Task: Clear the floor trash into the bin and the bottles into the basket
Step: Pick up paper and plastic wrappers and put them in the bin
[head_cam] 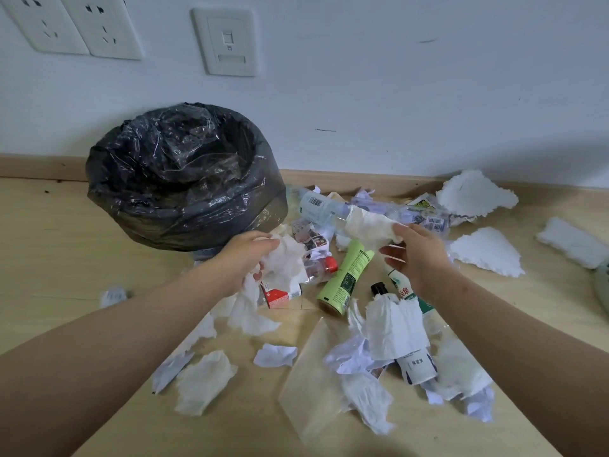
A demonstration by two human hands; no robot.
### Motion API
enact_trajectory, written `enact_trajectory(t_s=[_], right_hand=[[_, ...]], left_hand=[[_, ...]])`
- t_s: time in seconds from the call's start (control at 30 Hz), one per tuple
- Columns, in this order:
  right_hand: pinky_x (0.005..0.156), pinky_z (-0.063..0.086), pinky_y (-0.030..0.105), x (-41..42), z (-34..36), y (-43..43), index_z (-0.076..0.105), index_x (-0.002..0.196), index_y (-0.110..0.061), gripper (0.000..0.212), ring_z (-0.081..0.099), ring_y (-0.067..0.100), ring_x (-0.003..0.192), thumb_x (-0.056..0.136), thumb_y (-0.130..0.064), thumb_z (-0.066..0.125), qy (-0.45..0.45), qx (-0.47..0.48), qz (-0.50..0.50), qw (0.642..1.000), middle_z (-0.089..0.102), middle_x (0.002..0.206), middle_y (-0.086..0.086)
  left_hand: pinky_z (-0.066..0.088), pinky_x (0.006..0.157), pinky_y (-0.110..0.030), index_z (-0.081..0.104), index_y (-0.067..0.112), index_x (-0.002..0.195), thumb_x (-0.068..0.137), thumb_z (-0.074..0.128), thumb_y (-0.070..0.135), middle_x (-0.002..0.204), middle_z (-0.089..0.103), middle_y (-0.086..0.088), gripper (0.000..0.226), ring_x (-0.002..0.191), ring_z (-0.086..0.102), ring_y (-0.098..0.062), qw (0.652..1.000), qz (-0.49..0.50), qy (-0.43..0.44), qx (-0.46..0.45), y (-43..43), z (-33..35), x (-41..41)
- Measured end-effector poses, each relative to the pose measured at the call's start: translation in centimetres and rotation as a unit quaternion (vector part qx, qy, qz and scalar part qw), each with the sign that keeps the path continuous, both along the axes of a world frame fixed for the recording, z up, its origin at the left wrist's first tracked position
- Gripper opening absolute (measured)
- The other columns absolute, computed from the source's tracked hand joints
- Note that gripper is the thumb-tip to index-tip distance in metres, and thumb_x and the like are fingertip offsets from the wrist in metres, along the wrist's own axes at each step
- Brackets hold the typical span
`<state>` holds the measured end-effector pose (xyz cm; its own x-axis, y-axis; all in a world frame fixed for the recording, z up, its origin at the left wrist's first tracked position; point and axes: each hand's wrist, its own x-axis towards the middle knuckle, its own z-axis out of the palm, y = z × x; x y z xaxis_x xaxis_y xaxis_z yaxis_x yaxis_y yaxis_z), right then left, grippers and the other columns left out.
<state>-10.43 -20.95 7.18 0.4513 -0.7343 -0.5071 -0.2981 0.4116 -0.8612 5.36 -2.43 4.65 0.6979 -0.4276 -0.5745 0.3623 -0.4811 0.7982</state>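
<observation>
While paper and bottles lie strewn over the wooden floor (49, 258), I have the left hand (244, 255) raised just in front of the bin (184, 173), its fingers clenched round a white tissue wad (283, 262). I judge the wad is meant for the bin. The right hand (418, 255) hangs over the middle of the mess. Its fingers pinch one end of a cream paper towel (369, 225), whose other end drapes over a clear bottle (316, 206) lying by the skirting. The bin, lined with a black bag, stands against the wall with its mouth open, so both handfuls have a short way to go. Three more bottles lie on the floor:

- a green bottle (346, 278) on its side between the hands
- a red-capped bottle (318, 268) partly under the tissue wad
- a black-capped bottle (392, 321) half wrapped in tissue beside the right forearm

More crumpled paper (204, 380) lies nearer me. I cannot make out a basket. A pale curved edge (603, 285) at the far right is too cut off to name.
</observation>
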Motion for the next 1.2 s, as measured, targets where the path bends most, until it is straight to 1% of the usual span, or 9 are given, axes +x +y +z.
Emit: enact_trajectory(t_s=[0.13, 0.27, 0.5, 0.73, 0.8, 0.87, 1.03, 1.13, 1.2], right_hand=[[0.064, 0.05, 0.029, 0.4, -0.2, 1.2, 0.052, 0.08, -0.011, 0.015, 0.057, 0.019, 0.066, 0.095, -0.013, 0.052, -0.011, 0.036, -0.002, 0.999, 0.057, 0.079, 0.008], [0.065, 0.051, 0.031, 0.9, -0.6, 3.1, 0.049, 0.081, -0.01, 0.013, 0.058, 0.02, 0.065, 0.093, -0.01, 0.056, -0.003, 0.042, 0.061, 0.997, 0.056, 0.075, 0.007], [0.066, 0.048, 0.027, 1.0, -1.8, 6.9, 0.051, 0.078, -0.015, 0.017, 0.056, 0.015, 0.07, 0.091, -0.006, 0.057, -0.015, 0.109, 0.272, 0.956, 0.056, 0.077, 0.003], [0.074, 0.045, 0.027, 0.1, -2.0, 5.9, 0.064, 0.096, -0.017, 0.012, 0.057, 0.013, 0.076, 0.093, -0.011, 0.053, 0.052, 0.036, 0.326, 0.943, 0.065, 0.094, 0.0], [0.079, 0.046, 0.027, -1.1, -3.5, 4.1, 0.059, 0.116, -0.02, 0.026, 0.055, 0.016, 0.091, 0.091, -0.019, 0.054, 0.206, -0.17, 0.359, 0.894, 0.06, 0.112, 0.001], [0.093, 0.046, 0.036, -2.9, -4.8, 2.4, 0.043, 0.134, -0.027, 0.048, 0.049, 0.023, 0.115, 0.088, -0.026, 0.055, 0.348, -0.326, 0.391, 0.787, 0.046, 0.135, 0.002], [0.1, 0.041, 0.045, -6.7, -7.0, 0.1, 0.014, 0.146, -0.034, 0.085, 0.031, 0.031, 0.134, 0.08, -0.035, 0.068, 0.473, -0.35, 0.468, 0.66, 0.018, 0.15, 0.003], [0.092, 0.05, 0.038, -7.3, -8.4, 0.2, 0.029, 0.141, -0.027, 0.066, 0.052, 0.025, 0.118, 0.085, -0.019, 0.063, 0.444, -0.347, 0.482, 0.671, 0.039, 0.141, 0.005], [0.081, 0.053, 0.034, -7.0, -8.6, 0.5, 0.039, 0.134, -0.025, 0.05, 0.06, 0.022, 0.1, 0.088, -0.01, 0.053, 0.431, -0.367, 0.47, 0.677, 0.056, 0.12, 0.004]], left_hand=[[0.029, 0.036, -0.012, 0.054, 0.014, 0.084, 0.083, 0.069, 0.028, 0.058, 0.043, -0.006, 0.021, 0.036, 0.04, -0.013, 0.999, 0.029, 0.029, -0.01, -0.3, 0.7, 0.0], [0.045, 0.056, -0.025, 0.057, 0.013, 0.073, 0.083, 0.068, 0.018, 0.067, 0.055, -0.004, 0.015, 0.058, 0.05, -0.016, 0.99, 0.036, 0.115, -0.074, -1.5, 1.3, -1.2], [0.052, 0.061, -0.029, 0.058, 0.005, 0.103, 0.093, 0.054, 0.028, 0.091, 0.064, -0.017, 0.026, 0.071, 0.061, -0.026, 0.969, 0.03, 0.218, -0.111, -2.8, 0.0, -3.3], [0.042, 0.059, -0.027, 0.055, 0.012, 0.119, 0.087, 0.059, 0.01, 0.08, 0.058, -0.008, 0.032, 0.067, 0.053, -0.021, 0.998, 0.029, 0.056, 0.025, -1.7, -2.6, -4.1], [0.038, 0.057, -0.024, 0.054, 0.015, 0.123, 0.087, 0.058, 0.012, 0.083, 0.055, -0.007, 0.036, 0.069, 0.05, -0.02, 0.998, 0.002, 0.028, 0.061, -1.2, -3.0, -4.0], [0.035, 0.055, -0.022, 0.048, 0.017, 0.131, 0.089, 0.055, 0.015, 0.093, 0.055, -0.008, 0.043, 0.071, 0.049, -0.019, 0.996, -0.032, 0.01, 0.087, -0.7, -3.4, -4.2], [0.036, 0.053, -0.021, 0.043, 0.017, 0.137, 0.09, 0.054, 0.017, 0.107, 0.057, -0.008, 0.048, 0.072, 0.049, -0.016, 0.985, -0.1, -0.024, 0.135, 0.1, -4.8, -4.8], [0.039, 0.053, -0.021, 0.051, 0.015, 0.127, 0.09, 0.054, 0.018, 0.095, 0.06, -0.005, 0.038, 0.069, 0.052, -0.017, 0.977, -0.143, -0.049, 0.15, 0.1, -5.3, -5.1], [0.044, 0.067, -0.025, 0.051, 0.015, 0.123, 0.092, 0.052, 0.021, 0.104, 0.059, -0.004, 0.032, 0.088, 0.056, -0.024, 0.959, -0.196, -0.107, 0.177, 0.4, -5.5, -5.1]])
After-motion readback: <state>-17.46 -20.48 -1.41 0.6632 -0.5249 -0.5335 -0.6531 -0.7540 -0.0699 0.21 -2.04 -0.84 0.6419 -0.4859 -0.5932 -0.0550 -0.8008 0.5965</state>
